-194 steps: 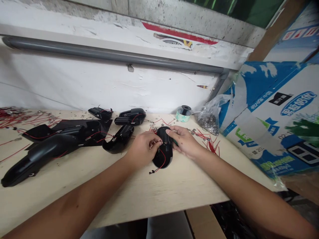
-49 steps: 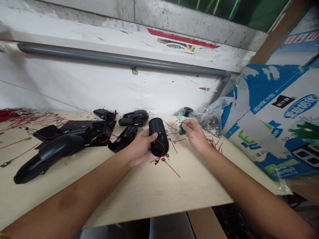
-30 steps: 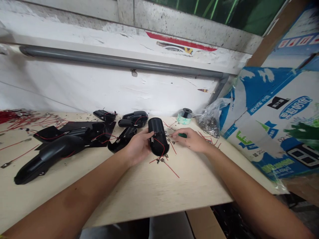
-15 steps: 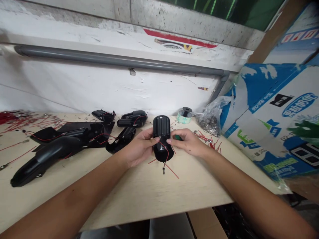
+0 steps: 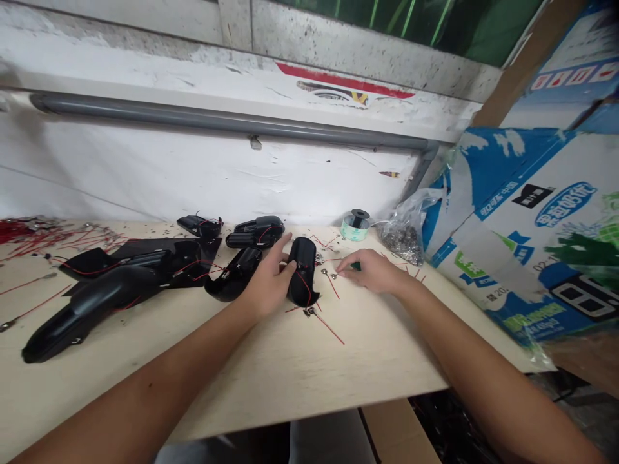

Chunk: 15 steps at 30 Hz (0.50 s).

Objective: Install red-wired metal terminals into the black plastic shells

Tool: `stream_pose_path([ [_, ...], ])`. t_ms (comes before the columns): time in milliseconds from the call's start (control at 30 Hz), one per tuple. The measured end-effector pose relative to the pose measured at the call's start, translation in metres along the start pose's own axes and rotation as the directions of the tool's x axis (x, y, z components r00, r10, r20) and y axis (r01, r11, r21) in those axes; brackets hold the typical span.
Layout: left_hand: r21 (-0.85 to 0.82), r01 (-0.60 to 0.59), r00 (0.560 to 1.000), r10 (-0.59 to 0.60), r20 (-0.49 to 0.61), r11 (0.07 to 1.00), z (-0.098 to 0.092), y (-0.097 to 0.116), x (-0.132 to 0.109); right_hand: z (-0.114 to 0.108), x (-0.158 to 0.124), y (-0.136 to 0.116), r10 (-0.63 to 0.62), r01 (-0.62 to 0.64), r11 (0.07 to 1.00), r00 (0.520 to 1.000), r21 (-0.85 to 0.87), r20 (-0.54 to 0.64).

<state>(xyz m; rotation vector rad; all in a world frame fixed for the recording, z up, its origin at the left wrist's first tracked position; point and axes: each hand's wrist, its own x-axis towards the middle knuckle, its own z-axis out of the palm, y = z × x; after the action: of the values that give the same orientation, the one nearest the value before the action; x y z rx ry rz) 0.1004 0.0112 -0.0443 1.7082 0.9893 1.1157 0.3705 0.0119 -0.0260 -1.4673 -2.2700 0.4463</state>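
A black oval plastic housing (image 5: 304, 258) with a thin red wire stands out in the middle of the wooden table. My left hand (image 5: 273, 277) grips its left side, thumb on its face. To the right, my right hand (image 5: 370, 274) is off the housing, thumb and forefinger pinched close over the table beside a small metal contact (image 5: 334, 276); whether anything is between the fingertips is too small to tell. Another contact with a red wire (image 5: 331, 283) lies between the hand and the housing. A further red wire (image 5: 329, 327) lies below the housing.
More black housings (image 5: 256, 231) and a long black shell (image 5: 97, 303) lie at the left, with a heap of red wires (image 5: 29, 232) behind. A tape roll (image 5: 355, 225), a plastic bag of metal parts (image 5: 406, 232) and a blue-white carton (image 5: 522, 238) are at the right.
My right hand has let go of the housing and moved right, down to the small contacts. The housing has shifted slightly left and turned in my left hand.
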Motion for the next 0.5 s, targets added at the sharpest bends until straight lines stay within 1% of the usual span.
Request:
stream_pose_path([
  [100,0.062,0.002,1.000,-0.003,0.018,0.998,0.001,0.005,-0.003,0.002,0.001,-0.003,-0.040,0.040,0.999,0.999,0.008,-0.003],
  [167,0.076,0.030,0.999,-0.032,0.014,0.997,0.001,0.008,-0.003,0.003,0.001,-0.004,-0.056,0.056,0.997,0.998,0.052,-0.011],
  [233,0.060,0.060,0.998,-0.061,0.017,0.996,0.001,0.008,-0.002,0.004,0.000,-0.006,-0.054,0.054,0.994,0.999,0.097,0.002],
  [300,0.071,0.060,0.998,-0.062,0.017,0.996,0.001,0.006,-0.001,0.006,0.000,-0.008,-0.043,0.040,0.993,0.999,0.109,0.020],
  [333,0.114,0.053,0.998,-0.054,0.010,0.992,0.001,0.005,0.000,0.006,0.000,-0.010,-0.042,0.039,0.994,0.999,0.104,0.026],
  [400,0.251,0.048,0.999,-0.047,-0.012,0.967,0.001,0.004,0.001,0.006,0.000,-0.014,-0.052,0.051,0.993,0.999,0.106,0.014],
  [433,0.321,0.053,0.999,-0.050,-0.017,0.946,0.002,0.004,0.001,0.006,0.001,-0.017,-0.067,0.068,0.991,0.998,0.119,-0.011],
  [500,0.422,0.044,0.999,-0.045,-0.008,0.906,0.002,0.005,0.000,0.005,0.001,-0.024,-0.090,0.107,0.980,0.990,0.167,-0.105],
])
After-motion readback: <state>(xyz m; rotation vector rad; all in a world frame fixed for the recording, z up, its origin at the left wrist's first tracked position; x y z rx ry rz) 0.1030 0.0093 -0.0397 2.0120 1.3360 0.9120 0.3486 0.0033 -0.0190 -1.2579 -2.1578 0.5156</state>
